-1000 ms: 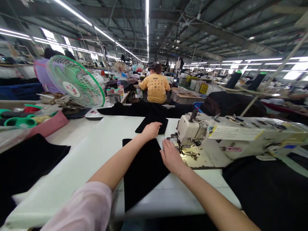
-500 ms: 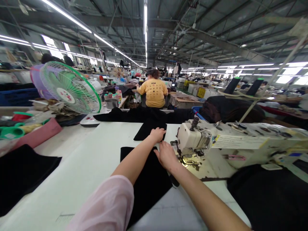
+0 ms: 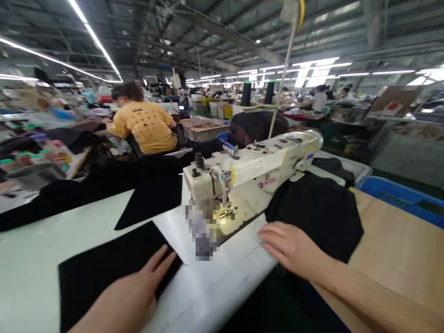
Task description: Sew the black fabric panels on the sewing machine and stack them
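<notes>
My left hand (image 3: 137, 289) is slightly blurred, its fingers stretched out over a black fabric piece (image 3: 104, 259) on the white table; whether it presses on the cloth I cannot tell. My right hand (image 3: 289, 245) reaches to the near side of a black fabric stack (image 3: 317, 210), its fingers extended at the table's edge and its thumb hidden. Between the hands, farther back, stands a cream sewing machine (image 3: 204, 180) with its lamp lit. Another black fabric piece (image 3: 152, 199) lies left of the machine head.
Dark cloth (image 3: 86, 180) runs along the table's far edge. On the right are a wooden tabletop (image 3: 395, 249) and a blue bin (image 3: 398, 189). Two dark thread cones (image 3: 246, 94) stand behind the machine. A person in a yellow shirt (image 3: 145, 127) sits ahead.
The view has turned right. My hands, together on the far black piece before, have come apart: the left back over the nearer piece, the right across to the black stack.
</notes>
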### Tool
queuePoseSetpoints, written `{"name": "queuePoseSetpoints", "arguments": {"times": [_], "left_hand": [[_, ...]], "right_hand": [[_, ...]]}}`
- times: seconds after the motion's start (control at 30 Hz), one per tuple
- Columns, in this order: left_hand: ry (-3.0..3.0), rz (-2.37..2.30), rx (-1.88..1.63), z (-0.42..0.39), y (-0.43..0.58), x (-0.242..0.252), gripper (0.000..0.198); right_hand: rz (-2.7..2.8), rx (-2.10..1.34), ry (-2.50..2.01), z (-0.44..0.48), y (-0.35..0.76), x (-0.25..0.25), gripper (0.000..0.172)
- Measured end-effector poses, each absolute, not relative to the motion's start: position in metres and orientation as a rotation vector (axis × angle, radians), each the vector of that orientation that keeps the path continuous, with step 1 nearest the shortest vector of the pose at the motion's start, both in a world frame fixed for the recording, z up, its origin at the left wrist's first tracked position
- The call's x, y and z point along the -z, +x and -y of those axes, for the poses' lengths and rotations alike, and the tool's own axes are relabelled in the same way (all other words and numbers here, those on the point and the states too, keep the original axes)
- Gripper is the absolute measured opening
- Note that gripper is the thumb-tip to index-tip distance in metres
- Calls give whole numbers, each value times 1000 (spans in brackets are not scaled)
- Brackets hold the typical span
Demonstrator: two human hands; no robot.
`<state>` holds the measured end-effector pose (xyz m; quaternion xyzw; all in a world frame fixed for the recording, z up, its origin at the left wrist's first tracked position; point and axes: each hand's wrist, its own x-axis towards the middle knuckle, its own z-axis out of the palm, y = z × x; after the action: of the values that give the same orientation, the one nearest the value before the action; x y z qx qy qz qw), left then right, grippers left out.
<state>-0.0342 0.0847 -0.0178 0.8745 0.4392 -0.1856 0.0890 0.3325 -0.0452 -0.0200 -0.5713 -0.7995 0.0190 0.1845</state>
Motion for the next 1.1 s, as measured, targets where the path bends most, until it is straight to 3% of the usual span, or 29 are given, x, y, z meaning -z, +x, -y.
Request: {"name": "queuePoseSetpoints", "arguments": {"times": [0.1, 0.23, 0.37, 0.6, 0.7, 0.8, 0.87, 0.97, 1.0, 1.1], "left_hand": [[2730, -1490, 238, -157, -55, 13, 68], [2837, -1787, -16, -212, -59, -6, 51], [3037, -1653, -116, -172, -9, -24, 48], [2933, -1124, 129, -71, 68, -31, 37], [2881, -920, 164, -45, 82, -31, 34], [2827, -777, 27, -29, 100, -31, 43], [2749, -720, -196, -22, 116, -34, 62], [2563, -514, -458, -10, 141, -42, 96], [2476, -405, -483, -6, 149, -45, 96], [2062, -227, -375, 5, 161, -53, 48]], "right_hand": [[1945, 29, -2031, 54, 379, 19, 25], [1791, -183, -2224, 63, 411, 22, 11], [1752, -280, -2157, 70, 415, 32, 15], [1380, -507, -2048, 74, 436, 37, 10], [1197, -588, -1997, 81, 456, 26, 18], [1087, -607, -1928, 93, 462, 5, 26], [1085, -640, -1863, 104, 450, -10, 31], [1210, -911, -1711, 122, 415, -29, 31], [1250, -1047, -1656, 127, 404, -33, 28], [1368, -1252, -1485, 133, 385, -34, 31]]}}
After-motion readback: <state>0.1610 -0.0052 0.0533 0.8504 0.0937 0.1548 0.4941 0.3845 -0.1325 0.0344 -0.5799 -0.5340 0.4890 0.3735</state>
